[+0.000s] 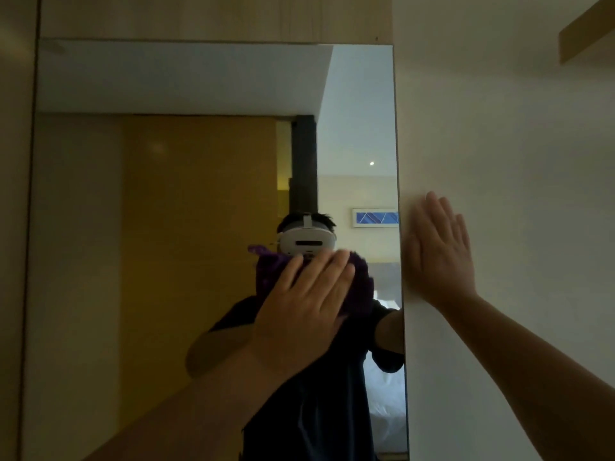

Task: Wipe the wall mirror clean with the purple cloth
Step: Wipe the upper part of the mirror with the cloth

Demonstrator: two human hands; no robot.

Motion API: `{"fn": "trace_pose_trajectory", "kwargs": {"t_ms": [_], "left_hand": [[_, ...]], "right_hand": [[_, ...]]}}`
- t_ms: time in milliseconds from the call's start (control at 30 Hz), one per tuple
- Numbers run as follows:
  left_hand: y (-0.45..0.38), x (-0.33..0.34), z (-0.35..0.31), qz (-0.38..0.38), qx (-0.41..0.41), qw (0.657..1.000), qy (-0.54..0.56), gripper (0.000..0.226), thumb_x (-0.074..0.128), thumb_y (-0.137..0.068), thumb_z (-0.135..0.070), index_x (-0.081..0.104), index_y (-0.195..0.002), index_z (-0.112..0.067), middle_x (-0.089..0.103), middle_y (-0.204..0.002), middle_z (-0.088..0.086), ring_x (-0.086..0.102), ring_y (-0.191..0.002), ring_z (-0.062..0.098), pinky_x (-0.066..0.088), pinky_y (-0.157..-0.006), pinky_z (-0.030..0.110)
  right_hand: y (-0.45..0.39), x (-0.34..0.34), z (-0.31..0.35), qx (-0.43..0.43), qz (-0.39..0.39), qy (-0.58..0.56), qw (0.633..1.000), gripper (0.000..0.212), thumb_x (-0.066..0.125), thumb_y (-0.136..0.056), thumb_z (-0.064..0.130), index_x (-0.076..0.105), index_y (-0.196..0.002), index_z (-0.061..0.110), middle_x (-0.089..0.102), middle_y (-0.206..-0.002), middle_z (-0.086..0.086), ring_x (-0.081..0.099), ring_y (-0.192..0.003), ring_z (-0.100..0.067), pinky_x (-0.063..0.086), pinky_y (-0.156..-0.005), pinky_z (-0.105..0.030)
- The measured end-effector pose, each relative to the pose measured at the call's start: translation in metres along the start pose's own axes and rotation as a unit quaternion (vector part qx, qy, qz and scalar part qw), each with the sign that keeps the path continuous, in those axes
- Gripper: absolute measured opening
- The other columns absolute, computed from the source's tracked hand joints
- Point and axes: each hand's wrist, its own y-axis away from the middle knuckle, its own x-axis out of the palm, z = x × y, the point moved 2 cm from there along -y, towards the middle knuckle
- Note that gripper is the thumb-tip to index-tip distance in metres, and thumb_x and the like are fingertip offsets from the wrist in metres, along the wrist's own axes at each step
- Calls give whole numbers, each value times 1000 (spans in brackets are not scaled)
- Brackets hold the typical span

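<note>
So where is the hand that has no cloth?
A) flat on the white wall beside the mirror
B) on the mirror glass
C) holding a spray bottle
A: the right hand lies flat on the white wall, right beside the mirror, while the left hand presses the purple cloth on the glass.

Wall: plain white wall (pixel 519 144) under and around the right hand (pixel 439 251).
Top panel: pale wood panel (pixel 199 16) high above the left hand (pixel 306 301).
Side panel: tan wood strip (pixel 15 227) far left of the left hand.
Ledge: wooden ledge (pixel 585 34) above and right of the right hand.
Light: dim.
</note>
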Motion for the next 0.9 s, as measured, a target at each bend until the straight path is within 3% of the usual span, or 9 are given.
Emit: {"fn": "trace_pose_trajectory", "kwargs": {"t_ms": [67,167,233,433,567,767,900], "left_hand": [[14,4,-9,-18,2,1000,5,56,29,-107,-47,40,-150,-13,38,-157,9,36,-145,28,31,-116,48],[15,4,-8,-68,-3,998,11,51,60,-99,-39,53,-142,-13,53,-145,9,52,-130,26,39,-107,43],[8,2,-5,-99,1,995,16,50,70,-93,-29,56,-138,-12,61,-134,10,58,-118,26,41,-100,41],[-88,-32,32,-145,-75,981,102,55,65,-87,-24,51,-137,-7,60,-125,13,56,-114,31,40,-102,45],[-189,-66,69,-197,-120,970,75,48,59,-95,-29,51,-139,-9,58,-132,12,54,-119,32,37,-103,45],[-259,-53,80,-37,-119,992,8,56,38,-105,-39,29,-154,-13,27,-162,7,22,-149,29,20,-118,49],[-216,-31,55,-53,-74,996,-9,60,35,-104,-44,29,-155,-12,25,-163,8,21,-150,27,19,-120,50]], "right_hand": [[2,2,-3,-20,5,25,999,55,25,-103,37,39,-146,6,31,-158,-17,20,-149,-32,16,-120,-52],[1,3,-5,-32,8,44,998,54,27,-103,37,36,-147,6,32,-157,-18,21,-148,-33,17,-120,-53],[0,2,-5,-33,7,47,998,55,26,-103,37,38,-146,6,33,-157,-18,23,-148,-33,18,-120,-52],[-1,-2,-8,-43,28,67,996,53,31,-102,35,38,-148,7,31,-158,-17,21,-149,-32,16,-121,-50],[0,0,-9,-51,50,94,993,55,33,-104,35,29,-152,8,25,-161,-16,14,-151,-31,14,-121,-50],[1,5,-14,-54,57,102,992,56,31,-105,37,24,-154,11,20,-162,-14,8,-151,-28,9,-122,-46],[1,5,-14,-54,45,92,993,56,29,-105,37,25,-154,11,21,-162,-14,7,-151,-27,8,-123,-46]]}}
